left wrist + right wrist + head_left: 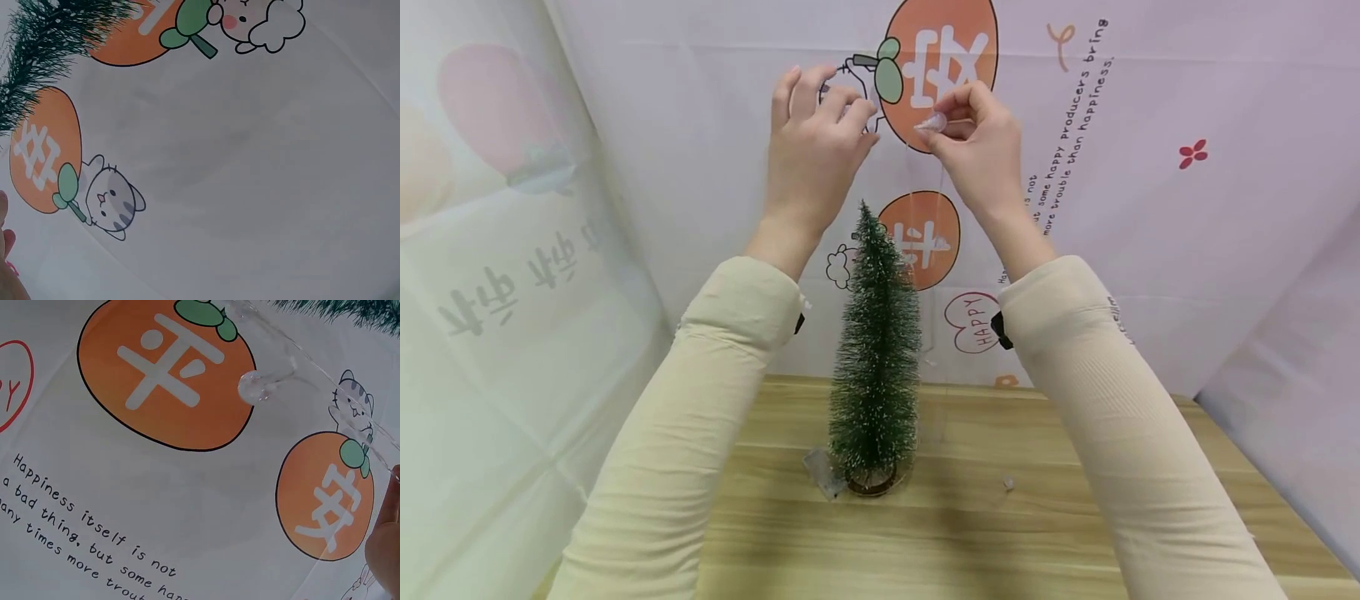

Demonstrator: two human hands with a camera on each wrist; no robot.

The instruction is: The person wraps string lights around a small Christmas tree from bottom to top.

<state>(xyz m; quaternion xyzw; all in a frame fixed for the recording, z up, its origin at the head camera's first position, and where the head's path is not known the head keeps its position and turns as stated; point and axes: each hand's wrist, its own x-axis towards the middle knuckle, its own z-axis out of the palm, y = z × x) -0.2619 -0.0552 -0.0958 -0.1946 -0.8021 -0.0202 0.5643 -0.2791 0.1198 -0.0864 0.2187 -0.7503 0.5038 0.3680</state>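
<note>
My right hand (985,146), raised in front of the wall cloth, pinches a small clear bulb (931,123) between thumb and fingers. In the right wrist view, a clear light string (325,369) runs to the fingers of that hand, with a round bulb (255,387) on it. At the same height, my left hand (812,142) has its fingers bent and its thumb near the forefinger; I cannot tell whether they hold a part of the string. Below and between the hands stands a green bristle Christmas tree (876,358) with white flecks, upright on a round brown base (871,485).
A small clear box (824,473) lies against the left of the tree's base. To the right, a tiny clear piece (1008,483) lies on the wooden table (985,533). The printed wall cloth (1150,250) rises right behind the tree.
</note>
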